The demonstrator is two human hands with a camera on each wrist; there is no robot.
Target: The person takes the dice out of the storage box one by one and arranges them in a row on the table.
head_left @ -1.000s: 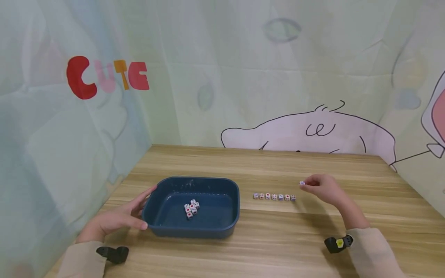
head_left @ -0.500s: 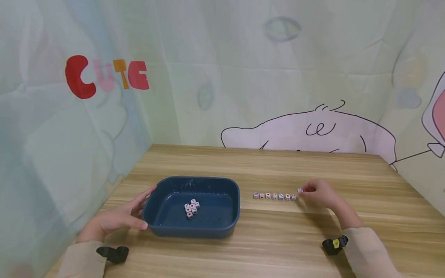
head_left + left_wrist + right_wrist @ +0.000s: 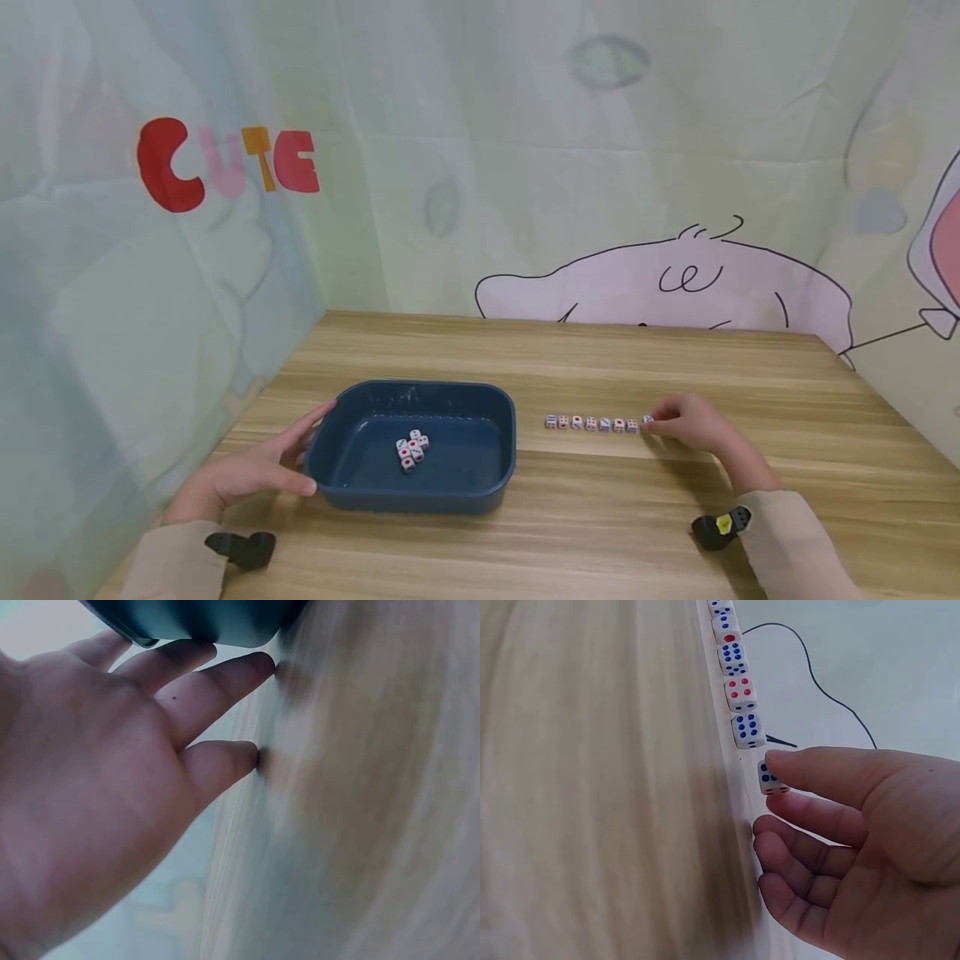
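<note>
Between thumb and index finger, my right hand (image 3: pixel 692 423) pinches a white die (image 3: pixel 768 780), held by the right end of a row of dice (image 3: pixel 591 423). In the right wrist view a small gap separates this die from the nearest die (image 3: pixel 748 730) in the row, and the other fingers curl loosely below. My left hand (image 3: pixel 251 482) rests against the left side of a dark blue tub (image 3: pixel 412 502), its thumb at the near left corner and its fingers stretched along the wall. Several dice (image 3: pixel 411 451) lie clustered on the tub's floor.
The wood-grain table (image 3: pixel 570 533) extends to a printed cloth backdrop (image 3: pixel 420 150) behind and at both sides. Black wrist cameras (image 3: pixel 242 550) sit at both sleeve cuffs.
My right hand has come down and slightly left, bringing its die from above the row to the row's right end. The left hand and tub stay in place.
</note>
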